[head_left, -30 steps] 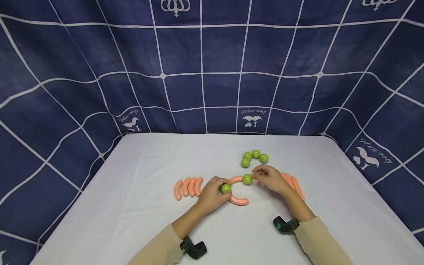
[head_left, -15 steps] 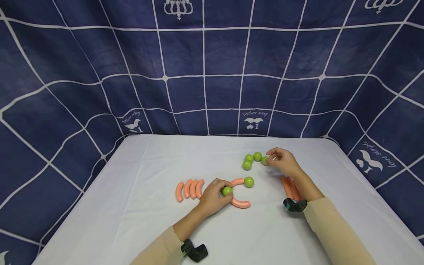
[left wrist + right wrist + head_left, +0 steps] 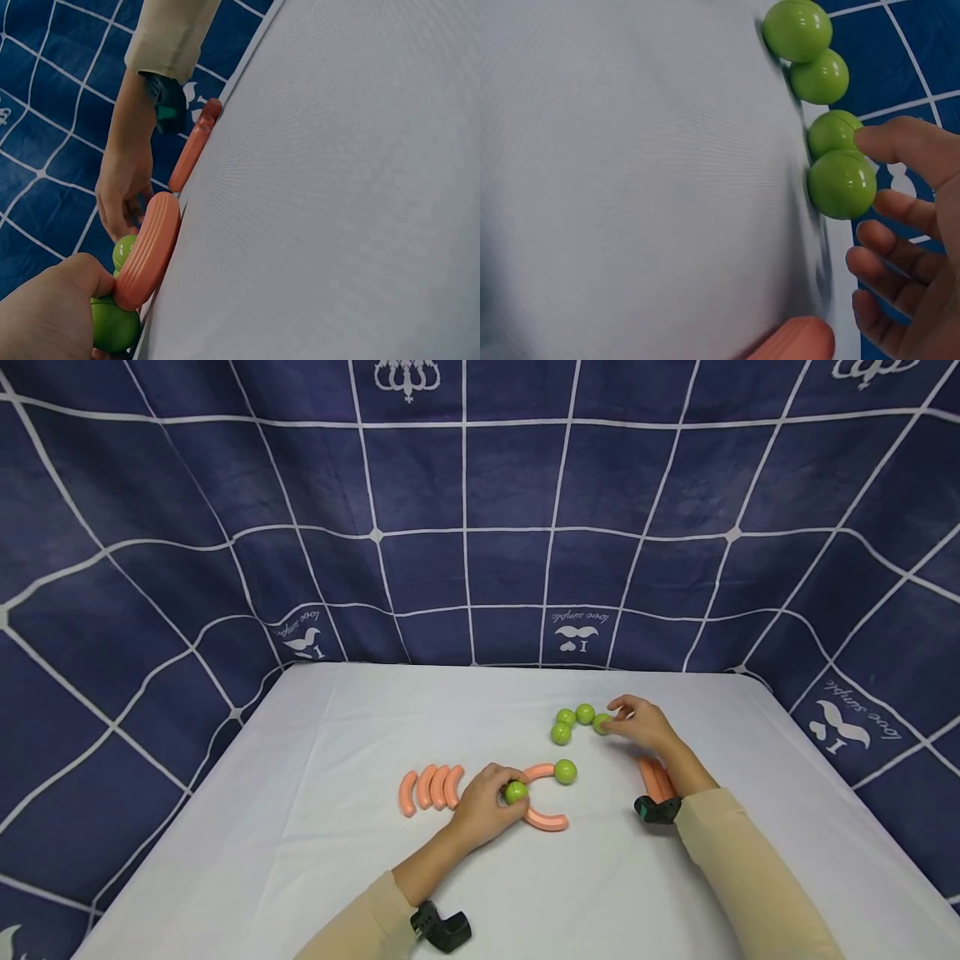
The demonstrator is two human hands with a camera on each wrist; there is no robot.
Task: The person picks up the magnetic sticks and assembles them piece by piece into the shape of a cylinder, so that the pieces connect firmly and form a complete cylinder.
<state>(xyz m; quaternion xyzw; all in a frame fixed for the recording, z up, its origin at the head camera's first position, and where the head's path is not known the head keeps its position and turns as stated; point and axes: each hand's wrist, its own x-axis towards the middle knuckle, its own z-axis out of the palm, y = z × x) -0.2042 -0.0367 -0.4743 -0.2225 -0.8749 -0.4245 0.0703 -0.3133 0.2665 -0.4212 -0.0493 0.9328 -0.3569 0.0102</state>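
Observation:
My left hand [image 3: 487,802] grips a green ball [image 3: 516,792], its fingers and thumb curled around it. One curved pink-orange sausage [image 3: 540,772] lies just above that ball, and another curved sausage [image 3: 546,820] below it. A second green ball [image 3: 566,772] sits at the upper sausage's right end. Farther back, my right hand [image 3: 643,724] is at the rightmost ball [image 3: 602,723] of a small cluster, thumb and forefinger spread beside it. In the right wrist view the forefinger tip is right at the nearest ball [image 3: 842,184], the other fingers loosely bent.
Several curved sausages [image 3: 423,788] stand in a row left of my left hand. More sausages [image 3: 657,778] lie under my right forearm, partly hidden. Other green balls [image 3: 561,732] rest left of my right hand. A blue checked curtain [image 3: 502,568] hangs behind the white table [image 3: 360,718].
My right hand has moved from the ball at the sausage's end, back and right to the ball cluster. My left hand stays on its ball.

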